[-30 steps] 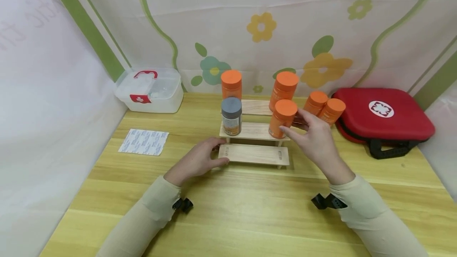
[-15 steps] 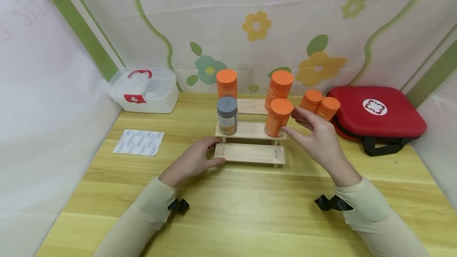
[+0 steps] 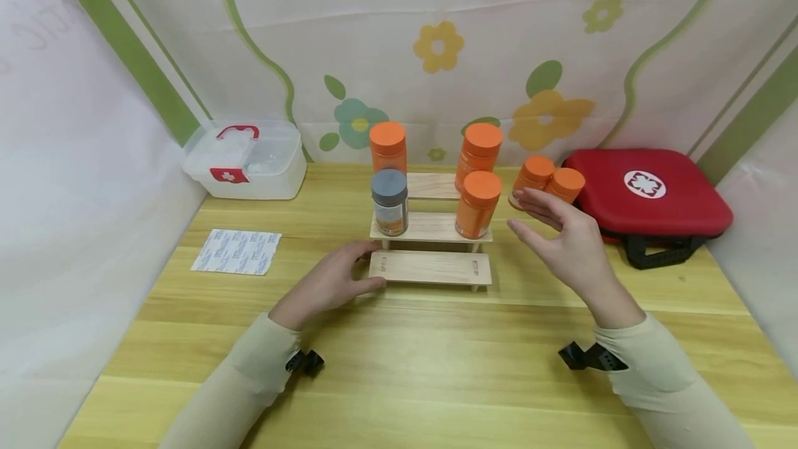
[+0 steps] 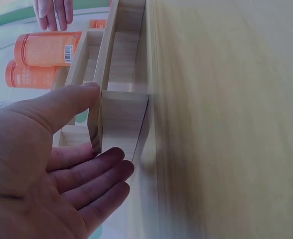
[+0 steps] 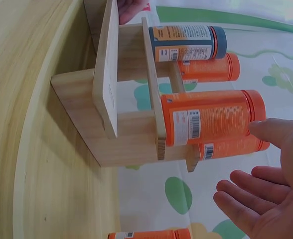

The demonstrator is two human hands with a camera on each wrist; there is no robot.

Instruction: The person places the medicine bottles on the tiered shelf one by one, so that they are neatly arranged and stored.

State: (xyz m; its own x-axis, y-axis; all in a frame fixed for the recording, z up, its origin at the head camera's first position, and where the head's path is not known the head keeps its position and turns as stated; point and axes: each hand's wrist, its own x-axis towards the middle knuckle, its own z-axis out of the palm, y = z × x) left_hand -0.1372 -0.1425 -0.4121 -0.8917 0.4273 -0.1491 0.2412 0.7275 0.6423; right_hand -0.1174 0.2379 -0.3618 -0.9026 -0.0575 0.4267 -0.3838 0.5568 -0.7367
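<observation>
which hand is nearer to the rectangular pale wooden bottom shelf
Left: the left hand is at the left end of the bottom shelf; the right hand is apart, beyond its right end.

On the yellow wood-grain table (image 3: 436, 366), a pale three-tier wooden rack (image 3: 430, 267) bears a grey cylindrical plastic jar (image 3: 390, 210) at its middle tier's nine o'clock end and an orange cylindrical plastic jar (image 3: 476, 206) at three. Behind, its top tier bears two more orange jars (image 3: 479, 152). From the rack: short orange jars (image 3: 565, 186), two o'clock; red zippered case (image 3: 679, 189), three; translucent plastic box (image 3: 271, 179), ten; white printed sheet (image 3: 237, 251), nine.
</observation>
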